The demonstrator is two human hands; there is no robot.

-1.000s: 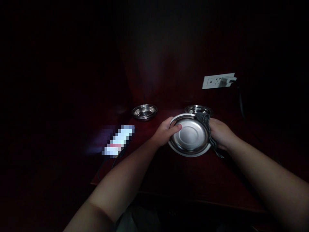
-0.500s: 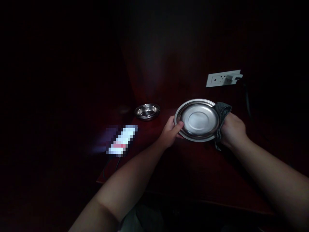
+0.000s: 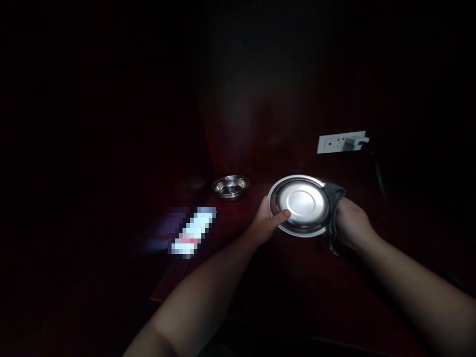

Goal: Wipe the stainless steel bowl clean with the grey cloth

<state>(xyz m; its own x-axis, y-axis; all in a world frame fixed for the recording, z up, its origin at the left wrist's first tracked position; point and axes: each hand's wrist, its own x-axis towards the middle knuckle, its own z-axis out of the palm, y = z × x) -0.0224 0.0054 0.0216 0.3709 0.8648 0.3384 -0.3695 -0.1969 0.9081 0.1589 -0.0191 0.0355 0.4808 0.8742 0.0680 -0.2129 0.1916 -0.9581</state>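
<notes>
A shiny, shallow steel bowl point(image 3: 302, 204) is held up above the dark red table, tilted so that its round ringed face points at me. My left hand point(image 3: 267, 220) is closed on its left rim, thumb laid across the near surface and fingers behind. Over the right rim hangs a dark grey-green cloth point(image 3: 335, 208) with a stitched edge. My right hand point(image 3: 352, 224) presses that cloth against the bowl; most of its fingers are hidden behind the cloth and rim.
Toward the back left of the table sit steel bowls point(image 3: 230, 188), apparently nested. A blurred-out lit phone point(image 3: 195, 232) with a cable lies nearer on the left. On the back wall is a white power socket point(image 3: 330, 144) holding a plug with a dark cord point(image 3: 379, 176).
The held bowl rose and tilted, then came lower again, while the cloth stayed on its right rim. Another steel bowl seen behind it a second ago is now hidden. My view has shifted slightly.
</notes>
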